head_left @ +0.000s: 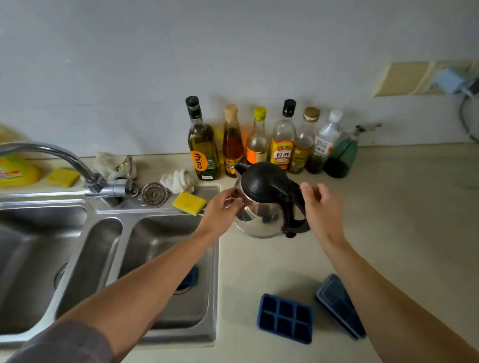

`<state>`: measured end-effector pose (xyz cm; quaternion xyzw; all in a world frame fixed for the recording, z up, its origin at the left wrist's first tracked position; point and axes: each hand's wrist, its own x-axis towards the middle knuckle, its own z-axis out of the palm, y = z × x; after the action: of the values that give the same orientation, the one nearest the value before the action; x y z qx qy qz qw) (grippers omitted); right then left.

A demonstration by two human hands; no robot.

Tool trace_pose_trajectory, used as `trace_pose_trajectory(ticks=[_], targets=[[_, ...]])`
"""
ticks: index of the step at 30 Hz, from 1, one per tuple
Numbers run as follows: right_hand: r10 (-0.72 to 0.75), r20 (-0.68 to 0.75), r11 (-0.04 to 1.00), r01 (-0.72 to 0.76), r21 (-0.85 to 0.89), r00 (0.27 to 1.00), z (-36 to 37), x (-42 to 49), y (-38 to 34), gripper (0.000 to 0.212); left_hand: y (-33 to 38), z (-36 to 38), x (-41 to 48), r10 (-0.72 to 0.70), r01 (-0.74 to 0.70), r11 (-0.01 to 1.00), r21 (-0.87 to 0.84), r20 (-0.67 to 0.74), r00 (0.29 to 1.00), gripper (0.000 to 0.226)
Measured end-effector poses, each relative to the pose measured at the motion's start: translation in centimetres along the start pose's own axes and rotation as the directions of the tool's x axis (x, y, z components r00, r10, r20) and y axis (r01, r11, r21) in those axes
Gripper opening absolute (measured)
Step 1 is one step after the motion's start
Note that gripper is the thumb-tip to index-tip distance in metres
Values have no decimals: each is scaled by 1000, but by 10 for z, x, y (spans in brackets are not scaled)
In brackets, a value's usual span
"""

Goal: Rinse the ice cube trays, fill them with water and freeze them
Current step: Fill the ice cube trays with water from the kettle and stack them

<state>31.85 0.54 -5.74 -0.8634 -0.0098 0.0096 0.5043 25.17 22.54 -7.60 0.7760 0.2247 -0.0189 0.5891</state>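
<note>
On the pale counter (pixel 394 214), in the lower middle of the frame, lies the open blue ice cube tray (pixel 285 318) with its six cells facing up. They look dark, and I cannot tell whether they hold water. Just to the right of it a second tray with a clear lid (pixel 337 301) lies at an angle, partly covered by the right forearm. Something blue (pixel 191 276) shows also in the right basin of the sink (pixel 101 211), mostly hidden behind the left forearm. It may be one more tray or a lid; I cannot say which.

Higher, in the centre, stands a steel kettle (pixel 261 214) with a black lid and handle. The left hand (pixel 221 208) reaches to its left side with relaxed fingers that seem to touch the metal. The right hand (pixel 320 208) is just beside the handle, fingers loosely bent, gripping nothing. The hands are apart, with the kettle between them.

In my judgement, the rinsing of the two trays on the counter is probably done. The filling looks about to begin, from the kettle and not from the tap (pixel 44 150), where no water runs. Filling and carrying to the freezer are left to do, and no freezer is in view.
</note>
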Motion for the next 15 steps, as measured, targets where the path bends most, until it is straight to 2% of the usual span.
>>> trace_pose_trajectory(ticks=[2,3,5,6,9,11,15], targets=[[-225,-125,968,207,-138,966,2,-7,-11,24,-6,-8,-2,-18,18,1000,-2,-10,1000,27],[-359,-169,927,330,-177,918,5,-12,-18,21,-11,-14,-4,-34,34,999,1,-24,999,31],[-523,-177,848,487,-211,834,18,-27,-33,18,-27,-29,-11,-68,68,998,-9,-66,996,26],[-548,-141,832,519,-195,824,27,-36,-42,19,-37,-38,-16,-68,69,998,0,-87,994,17],[-514,65,854,517,-55,856,61,-65,-63,20,-66,-77,-33,-40,81,974,212,-193,980,17],[-463,235,876,482,-27,854,91,-89,-72,20,-87,-111,-49,-46,111,955,276,-230,972,15],[-233,521,949,310,-64,821,171,-146,-79,20,-139,-192,-91,-64,166,911,377,-267,962,6]])
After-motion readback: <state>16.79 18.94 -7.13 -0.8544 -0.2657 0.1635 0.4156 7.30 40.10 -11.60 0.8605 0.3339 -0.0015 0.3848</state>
